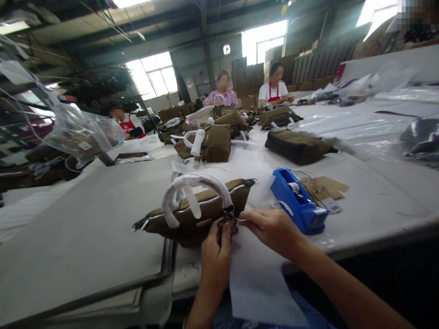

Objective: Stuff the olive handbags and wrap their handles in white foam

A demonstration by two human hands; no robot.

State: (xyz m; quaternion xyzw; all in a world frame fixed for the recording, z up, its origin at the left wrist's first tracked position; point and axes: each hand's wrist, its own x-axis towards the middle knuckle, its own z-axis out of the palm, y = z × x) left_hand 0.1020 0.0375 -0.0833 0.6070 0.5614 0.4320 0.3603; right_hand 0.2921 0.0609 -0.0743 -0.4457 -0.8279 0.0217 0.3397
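An olive handbag point(185, 221) with a silver zipper stands on the table edge in front of me, its handles point(206, 178) wrapped in white material. My left hand point(217, 246) grips a brown patterned charm point(228, 226) that hangs from a ring at the handle's base. Just right of the charm, my right hand point(267, 228) has its fingers pinched at the edge of a white sheet point(257, 278), which hangs down over the table edge toward my lap.
A blue tape dispenser point(298, 201) sits right of the bag, beside brown tags point(324, 189). Large grey boards point(85, 219) lie at the left. More olive bags point(216, 141) are heaped farther back, where several people work. Clear plastic point(360, 132) covers the right side.
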